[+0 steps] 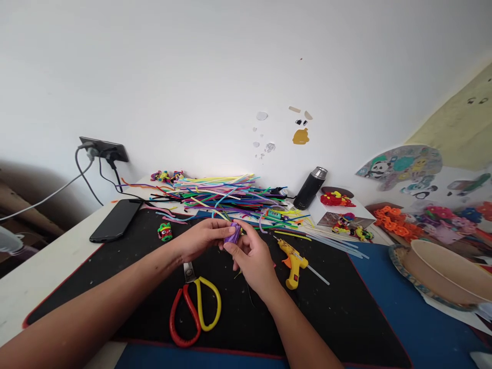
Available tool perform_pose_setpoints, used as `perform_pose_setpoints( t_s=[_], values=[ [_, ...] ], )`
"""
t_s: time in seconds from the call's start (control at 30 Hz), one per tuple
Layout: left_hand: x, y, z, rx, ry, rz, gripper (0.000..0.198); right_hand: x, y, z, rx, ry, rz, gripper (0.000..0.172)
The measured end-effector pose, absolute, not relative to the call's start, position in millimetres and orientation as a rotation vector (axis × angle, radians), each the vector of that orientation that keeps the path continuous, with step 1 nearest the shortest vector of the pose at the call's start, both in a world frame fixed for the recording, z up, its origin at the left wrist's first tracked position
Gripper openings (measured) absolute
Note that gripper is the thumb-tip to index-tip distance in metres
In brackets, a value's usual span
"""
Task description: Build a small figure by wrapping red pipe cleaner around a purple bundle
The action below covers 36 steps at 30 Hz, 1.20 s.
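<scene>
Between the two hands, over the middle of the black mat [319, 318]: one purple bundle [231, 234], held off the mat. Left hand [209, 237] pinches its 9 o'clock side, thumb laid across; right hand [251, 253] closes in from 4 o'clock, thumb and fingers around the lower end. Stage, by judgement: strands gathered into a compact piece, handwork under way, setting down not yet done; whether it is fastened, cannot tell. Long axis short and tilted, one end toward 1 o'clock, the other toward 7. Outward: scissors [199, 303] at 7 o'clock, handles nearest the wearer; yellow glue gun [295, 264] at 4, lying on the mat, unheld. Small green-and-red figure [165, 232] at 9, phone [117, 220] beyond it. Fuzzy stems [223, 197] heaped at 12, dark flask [310, 187] at 2.
</scene>
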<state>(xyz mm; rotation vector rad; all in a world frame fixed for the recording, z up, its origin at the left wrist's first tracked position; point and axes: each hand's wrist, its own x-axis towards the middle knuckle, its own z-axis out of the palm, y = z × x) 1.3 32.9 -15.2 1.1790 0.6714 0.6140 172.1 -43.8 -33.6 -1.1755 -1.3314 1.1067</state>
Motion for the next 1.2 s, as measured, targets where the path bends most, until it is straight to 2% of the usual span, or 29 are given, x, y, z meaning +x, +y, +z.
perform_pose_setpoints(
  t_s=[0.3, 0.53, 0.73, 0.97, 1.2],
  values=[
    [-1, 33, -12, 1.256, 0.577, 0.528, 0.041, 173, -46, -33, -1.161, -1.328, 1.179, 0.062],
    [-3, 37, -15, 1.252, 0.62, 0.595, 0.036, 173, -43, -37, -1.111, -1.275, 1.231, 0.075],
    [-2, 34, -11, 1.29, 0.604, 0.552, 0.041, 178, -41, -26, -1.114, -1.166, 1.235, 0.061],
    [0, 29, -9, 1.365, 0.645, 0.483, 0.05, 180, -37, -32, -1.146, -1.105, 1.281, 0.054],
    [0, 23, 1, 1.471, 0.599, 0.385, 0.044, 181, -35, -31, -1.183, -1.083, 1.228, 0.042]
  ],
)
